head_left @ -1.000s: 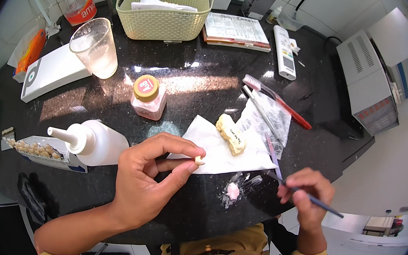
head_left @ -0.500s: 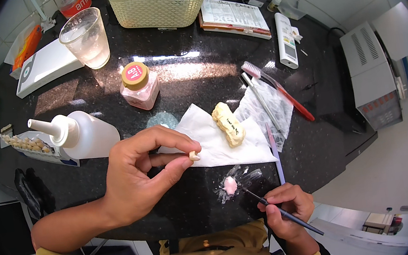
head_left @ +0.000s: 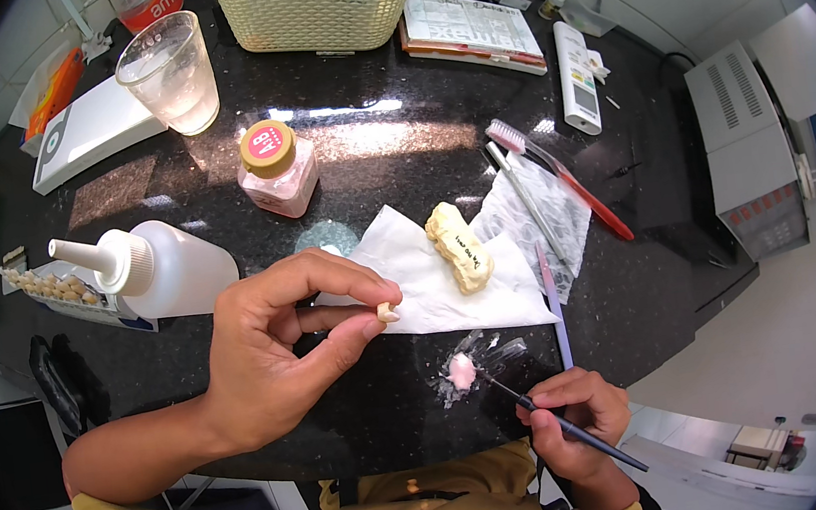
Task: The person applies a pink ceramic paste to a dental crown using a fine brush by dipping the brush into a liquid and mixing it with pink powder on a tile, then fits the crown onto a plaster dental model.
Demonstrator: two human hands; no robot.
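Between thumb and index finger, my left hand (head_left: 278,350) pinches a small tooth-shaped piece (head_left: 386,313), cream with a whitish tip. My right hand (head_left: 583,421) is closed around a thin dark brush (head_left: 569,428), its tip touching a pink paste mound (head_left: 462,372) on the dark counter. Wet, whitish smears surround the paste. Beyond it lies a white paper tissue (head_left: 399,266) bearing a yellowish dental cast (head_left: 460,249) with handwriting on it. A pink-filled jar with a gold cap (head_left: 278,169) stands past my left hand.
At left are a white squeeze bottle (head_left: 178,266) and a tray of tooth-shaped pieces (head_left: 69,286). A glass (head_left: 172,80) and a green basket (head_left: 310,14) stand at the back. Right of the tissue lie a red-handled toothbrush (head_left: 571,186), a metal tool (head_left: 530,201) and a purple-handled tool (head_left: 557,319).
The view has shifted very slightly. Both hands keep their places and grips, and the brush tip stays at the pink paste.
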